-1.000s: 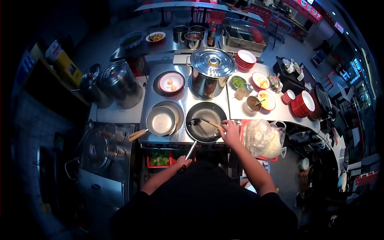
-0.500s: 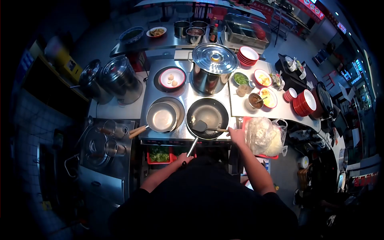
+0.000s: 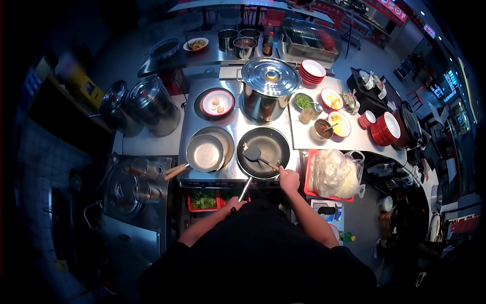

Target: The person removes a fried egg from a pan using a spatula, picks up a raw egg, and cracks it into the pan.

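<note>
A dark frying pan sits on the steel cooktop, its metal handle pointing toward me. My left hand is closed around the end of that handle. In my right hand is a spatula with a dark blade and a wooden handle. The blade rests inside the pan on its left side, beside a small pale bit of food. Left of the frying pan stands a light metal saucepan with a wooden handle. A big lidded stockpot is directly behind the pan.
A bowl with several eggs sits at the back left. On the right counter are bowls of food, a sauce pot and stacked red bowls. A red tray holds a bulky plastic bag. Tall lidded pots stand left.
My right hand has moved left and toward me. The spatula has turned, its blade now higher in the pan near the food bit. My left hand stays on the handle.
</note>
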`<move>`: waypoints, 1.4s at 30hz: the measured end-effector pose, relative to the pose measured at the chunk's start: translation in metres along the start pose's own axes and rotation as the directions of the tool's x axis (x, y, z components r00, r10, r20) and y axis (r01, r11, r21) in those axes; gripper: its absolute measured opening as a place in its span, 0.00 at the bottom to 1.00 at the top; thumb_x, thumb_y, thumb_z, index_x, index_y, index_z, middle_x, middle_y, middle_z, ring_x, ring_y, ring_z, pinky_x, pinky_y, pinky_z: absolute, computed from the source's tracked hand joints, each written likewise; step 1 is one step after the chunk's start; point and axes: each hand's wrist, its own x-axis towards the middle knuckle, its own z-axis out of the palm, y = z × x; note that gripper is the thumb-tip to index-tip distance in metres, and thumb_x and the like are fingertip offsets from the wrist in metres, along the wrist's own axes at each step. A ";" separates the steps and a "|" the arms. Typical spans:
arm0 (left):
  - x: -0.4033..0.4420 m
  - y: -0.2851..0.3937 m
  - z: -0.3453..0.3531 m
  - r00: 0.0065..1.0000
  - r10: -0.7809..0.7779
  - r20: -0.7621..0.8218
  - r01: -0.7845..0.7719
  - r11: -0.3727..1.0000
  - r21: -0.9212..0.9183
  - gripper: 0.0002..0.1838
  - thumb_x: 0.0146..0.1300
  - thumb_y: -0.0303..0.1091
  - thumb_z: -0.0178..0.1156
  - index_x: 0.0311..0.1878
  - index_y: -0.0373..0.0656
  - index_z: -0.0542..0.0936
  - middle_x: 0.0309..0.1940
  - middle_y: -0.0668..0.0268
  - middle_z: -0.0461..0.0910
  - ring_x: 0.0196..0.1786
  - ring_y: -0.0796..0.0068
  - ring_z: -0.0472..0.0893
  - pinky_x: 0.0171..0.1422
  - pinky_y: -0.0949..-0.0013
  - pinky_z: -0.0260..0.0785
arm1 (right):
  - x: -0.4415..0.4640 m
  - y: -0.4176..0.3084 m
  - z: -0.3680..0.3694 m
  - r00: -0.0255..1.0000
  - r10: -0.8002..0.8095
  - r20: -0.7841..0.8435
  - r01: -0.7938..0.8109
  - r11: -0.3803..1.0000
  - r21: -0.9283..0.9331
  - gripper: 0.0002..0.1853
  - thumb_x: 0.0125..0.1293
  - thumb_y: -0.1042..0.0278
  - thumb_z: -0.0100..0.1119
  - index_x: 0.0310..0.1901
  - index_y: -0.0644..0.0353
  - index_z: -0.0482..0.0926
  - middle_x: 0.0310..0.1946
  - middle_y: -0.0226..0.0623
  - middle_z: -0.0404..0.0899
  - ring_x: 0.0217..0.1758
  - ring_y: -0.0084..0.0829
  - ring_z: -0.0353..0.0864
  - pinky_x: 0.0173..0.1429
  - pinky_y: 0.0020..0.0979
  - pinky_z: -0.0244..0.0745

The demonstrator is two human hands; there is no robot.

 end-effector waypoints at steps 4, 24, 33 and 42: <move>-0.002 0.004 -0.005 1.000 -0.013 0.020 0.013 1.000 -0.015 0.26 0.60 0.54 0.67 0.41 0.35 0.84 0.33 0.48 0.85 0.38 0.52 0.86 0.42 0.55 0.75 | -0.005 0.002 -0.017 0.997 -0.070 -0.029 0.069 0.997 -0.031 0.24 0.66 0.43 0.59 0.36 0.60 0.89 0.36 0.49 0.86 0.45 0.50 0.83 0.54 0.47 0.76; -0.003 0.012 -0.005 0.994 -0.081 0.070 0.085 0.994 -0.069 0.30 0.58 0.58 0.68 0.36 0.32 0.83 0.31 0.48 0.84 0.37 0.57 0.86 0.39 0.56 0.73 | -0.009 0.018 -0.024 0.998 -0.028 0.058 0.032 0.997 -0.070 0.25 0.65 0.42 0.58 0.33 0.60 0.89 0.34 0.49 0.86 0.40 0.51 0.84 0.49 0.48 0.78; -0.019 0.038 -0.014 0.998 0.036 0.057 -0.031 0.996 -0.087 0.24 0.63 0.51 0.64 0.34 0.33 0.82 0.27 0.50 0.82 0.33 0.59 0.84 0.37 0.55 0.71 | 0.046 -0.005 0.021 0.964 0.041 0.263 -0.085 0.984 0.157 0.33 0.70 0.37 0.48 0.24 0.58 0.87 0.24 0.46 0.84 0.34 0.43 0.85 0.47 0.43 0.77; -0.012 0.029 -0.012 0.998 -0.019 -0.053 0.015 0.997 -0.072 0.20 0.60 0.48 0.67 0.38 0.38 0.83 0.29 0.55 0.84 0.35 0.63 0.85 0.41 0.58 0.74 | 0.105 0.017 0.040 0.758 0.260 0.598 -0.572 0.706 0.418 0.24 0.71 0.39 0.53 0.25 0.48 0.80 0.22 0.19 0.71 0.27 0.21 0.63 0.25 0.27 0.53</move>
